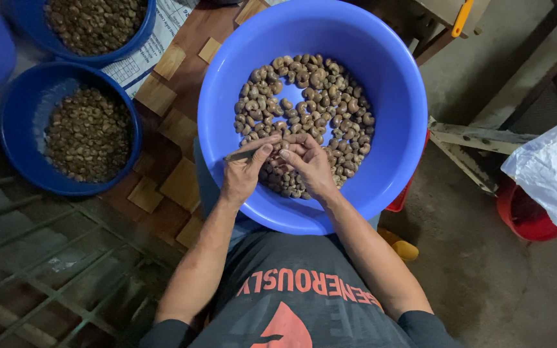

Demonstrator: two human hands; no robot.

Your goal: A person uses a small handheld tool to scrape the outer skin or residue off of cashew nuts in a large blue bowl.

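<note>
A large blue plastic basin (391,96) rests on my lap, holding many brown cashew nuts (311,96) in their skins. Both hands are inside the basin at its near side, fingertips meeting. My left hand (245,169) grips a thin metal tool (240,154) that points left. My right hand (307,164) pinches a single cashew nut (286,147) against the tool's tip. More nuts lie under and around the hands.
Two darker blue tubs (14,129) (107,55) with small pale kernels stand at the left, part of a third at the top left corner. Wooden blocks (169,132) lie between them. A metal grate (46,270) covers the floor at left. A red bucket (523,216) and white sack (556,167) sit at right.
</note>
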